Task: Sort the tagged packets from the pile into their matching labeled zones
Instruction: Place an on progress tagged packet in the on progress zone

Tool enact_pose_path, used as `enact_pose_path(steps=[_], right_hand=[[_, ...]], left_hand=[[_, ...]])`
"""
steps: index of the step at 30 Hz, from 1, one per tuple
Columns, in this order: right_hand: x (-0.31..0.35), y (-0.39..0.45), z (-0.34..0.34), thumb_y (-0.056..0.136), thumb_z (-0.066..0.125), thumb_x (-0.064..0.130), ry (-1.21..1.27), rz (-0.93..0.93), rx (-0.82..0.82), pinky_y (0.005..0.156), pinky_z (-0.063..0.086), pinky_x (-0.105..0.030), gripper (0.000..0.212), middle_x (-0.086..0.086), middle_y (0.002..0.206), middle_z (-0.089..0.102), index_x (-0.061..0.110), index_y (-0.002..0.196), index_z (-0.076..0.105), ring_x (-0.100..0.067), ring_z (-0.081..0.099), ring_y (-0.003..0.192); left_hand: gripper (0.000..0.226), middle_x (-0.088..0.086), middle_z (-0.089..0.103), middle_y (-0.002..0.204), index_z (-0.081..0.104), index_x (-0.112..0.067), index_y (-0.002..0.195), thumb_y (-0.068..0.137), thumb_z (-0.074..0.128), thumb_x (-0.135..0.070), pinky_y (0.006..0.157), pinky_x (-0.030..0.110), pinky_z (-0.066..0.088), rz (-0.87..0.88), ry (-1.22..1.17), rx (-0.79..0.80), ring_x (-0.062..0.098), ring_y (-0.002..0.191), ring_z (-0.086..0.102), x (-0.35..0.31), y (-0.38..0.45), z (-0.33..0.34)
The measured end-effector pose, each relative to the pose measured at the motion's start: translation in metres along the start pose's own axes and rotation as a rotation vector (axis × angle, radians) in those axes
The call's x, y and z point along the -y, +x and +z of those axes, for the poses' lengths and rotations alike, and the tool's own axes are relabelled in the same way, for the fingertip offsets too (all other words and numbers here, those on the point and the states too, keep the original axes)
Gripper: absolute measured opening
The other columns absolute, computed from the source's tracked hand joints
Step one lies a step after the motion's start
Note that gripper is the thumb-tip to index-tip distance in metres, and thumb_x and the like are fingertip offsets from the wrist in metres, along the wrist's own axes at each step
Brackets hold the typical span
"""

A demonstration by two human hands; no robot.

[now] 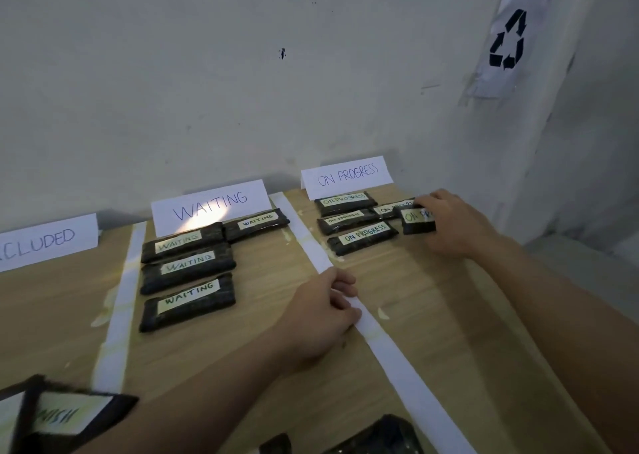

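**Packet set down in the ON PROGRESS zone**

Head view: a wooden table (432, 315) stood against a pale wall, split by white paper strips (390, 350). The right hand (453, 225) grasped a packet tagged ON PROGRESS (416, 220) at the zone's far right corner, beside four like packets just left of it. The left hand (321, 312) lay relaxed on the strip, holding nothing. Best to lay the packet flat, tag up, clear of its neighbours, then let go.

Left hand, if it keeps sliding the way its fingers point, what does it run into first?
The left hand points up-right across the white divider strip; first in line looks like the nearest ON PROGRESS packet, though depth is uncertain.
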State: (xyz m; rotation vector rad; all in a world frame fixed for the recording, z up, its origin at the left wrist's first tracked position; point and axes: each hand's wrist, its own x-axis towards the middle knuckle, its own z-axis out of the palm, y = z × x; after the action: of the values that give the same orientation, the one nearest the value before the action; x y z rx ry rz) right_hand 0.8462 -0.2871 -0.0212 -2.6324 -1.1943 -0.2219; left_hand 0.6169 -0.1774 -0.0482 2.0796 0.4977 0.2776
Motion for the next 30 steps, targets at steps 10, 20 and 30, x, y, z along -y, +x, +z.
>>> enact_pose_path(steps=[10, 20, 30], right_hand=[[-0.003, 0.026, 0.019, 0.076, 0.059, 0.010, 0.058, 0.012, 0.152, 0.100, 0.041, -0.044, 0.060, -0.007, 0.137, 0.039, 0.023, 0.133, 0.045, -0.031, 0.044, 0.122], [-0.003, 0.011, 0.032, 0.077, 0.048, 0.003, 0.180, 0.045, 0.007, 0.097, 0.040, -0.040, 0.048, -0.010, 0.133, 0.043, 0.013, 0.124, 0.054, -0.028, 0.045, 0.118], [0.004, 0.011, 0.037, 0.080, 0.044, -0.002, 0.234, 0.026, 0.008, 0.101, 0.036, -0.034, 0.050, -0.010, 0.135, 0.043, 0.009, 0.128, 0.051, -0.028, 0.044, 0.121]], left_hand=[[0.039, -0.013, 0.058, 0.104, 0.052, -0.027, 0.112, 0.081, 0.066, -0.010, 0.066, 0.004, 0.044, 0.022, 0.036, 0.013, 0.003, 0.087, 0.058, 0.002, 0.003, -0.001], [0.040, -0.013, 0.058, 0.103, 0.051, -0.027, 0.113, 0.081, 0.066, -0.009, 0.064, 0.000, 0.042, 0.028, 0.044, 0.006, 0.003, 0.086, 0.057, 0.001, 0.000, 0.000], [0.040, -0.010, 0.057, 0.104, 0.050, -0.023, 0.115, 0.082, 0.065, -0.008, 0.063, 0.000, 0.042, 0.020, 0.052, 0.008, 0.004, 0.084, 0.055, 0.001, 0.000, 0.001]])
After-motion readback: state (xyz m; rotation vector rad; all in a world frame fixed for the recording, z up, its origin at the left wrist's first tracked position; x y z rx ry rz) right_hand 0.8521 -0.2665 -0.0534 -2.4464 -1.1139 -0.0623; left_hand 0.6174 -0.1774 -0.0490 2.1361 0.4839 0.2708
